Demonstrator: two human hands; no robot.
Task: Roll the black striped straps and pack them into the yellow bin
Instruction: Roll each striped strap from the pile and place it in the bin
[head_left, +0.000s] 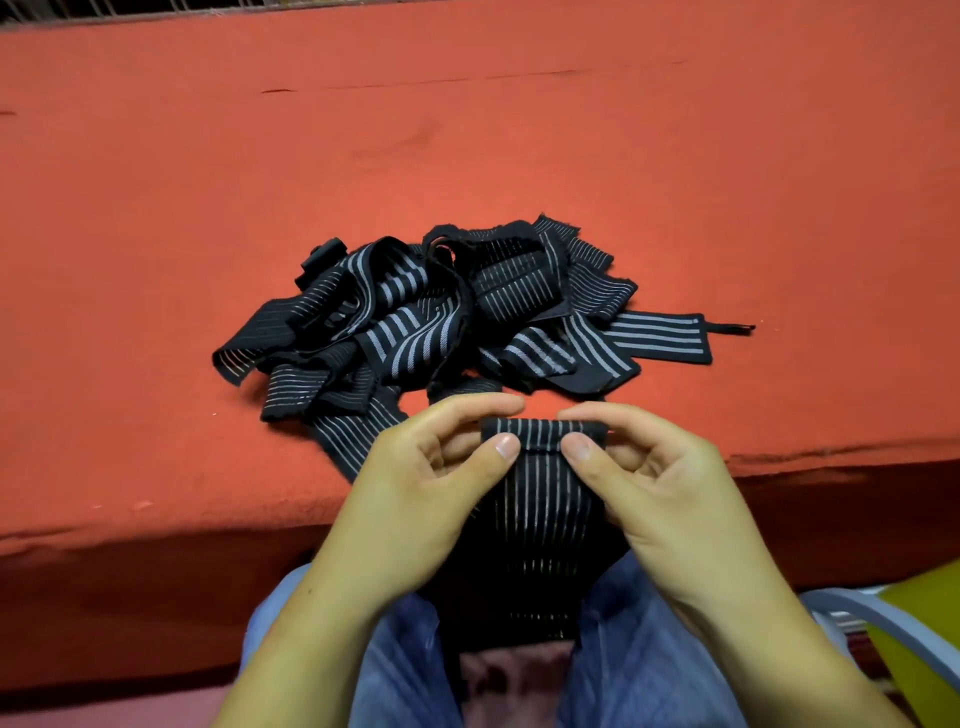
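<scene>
A black striped strap (540, 499) hangs from the red surface's front edge down over my lap. Its top end is folded over into a small roll (543, 432). My left hand (415, 499) pinches the roll's left end between thumb and fingers. My right hand (665, 493) pinches its right end the same way. Behind my hands lies a tangled pile of more black striped straps (441, 317). A corner of the yellow bin (924, 649) shows at the lower right edge, beside my right forearm.
The red cloth-covered surface (467, 130) stretches wide behind the pile; its front edge (156, 525) runs just under my hands. A grey-blue rim or band (878, 618) lies against the yellow bin. My blue-clad legs (395, 670) are below.
</scene>
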